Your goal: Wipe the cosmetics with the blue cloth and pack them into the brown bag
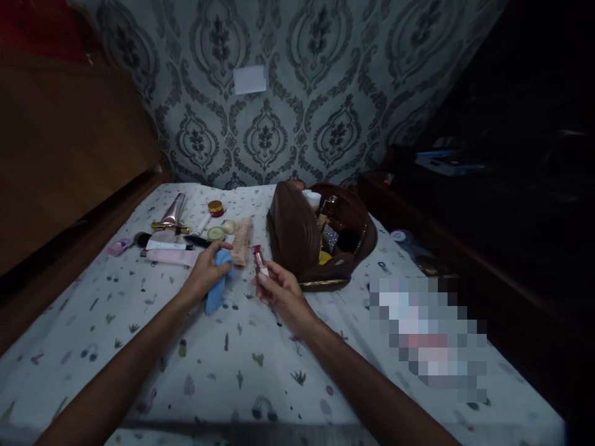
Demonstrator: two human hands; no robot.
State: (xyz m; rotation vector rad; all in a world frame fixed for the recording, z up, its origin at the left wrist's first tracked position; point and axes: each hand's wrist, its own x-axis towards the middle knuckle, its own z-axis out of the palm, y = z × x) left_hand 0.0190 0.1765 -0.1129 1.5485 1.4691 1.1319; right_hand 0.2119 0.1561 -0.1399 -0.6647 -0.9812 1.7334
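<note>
My left hand (209, 272) is closed around a blue cloth (217, 291), which hangs below the fingers. In my right hand (281, 291) is a small clear lip gloss tube (259, 257) with a red cap, held upright between thumb and fingers. Just beyond the hands lies a beige squeeze tube (242, 241). Close to my right hand stands a brown makeup bag (295, 229), unzipped, with a white-capped jar (313, 200), a glittery silver item (330, 236) and other cosmetics inside.
Left of the bag lie a pink tube (170, 256), a makeup brush (142, 238), a green round container (215, 233), a gold-lidded jar (215, 208) and a metallic pink tube (175, 209). The patterned sheet (223, 384) covers the surface. A blurred patch (432, 341) sits at right.
</note>
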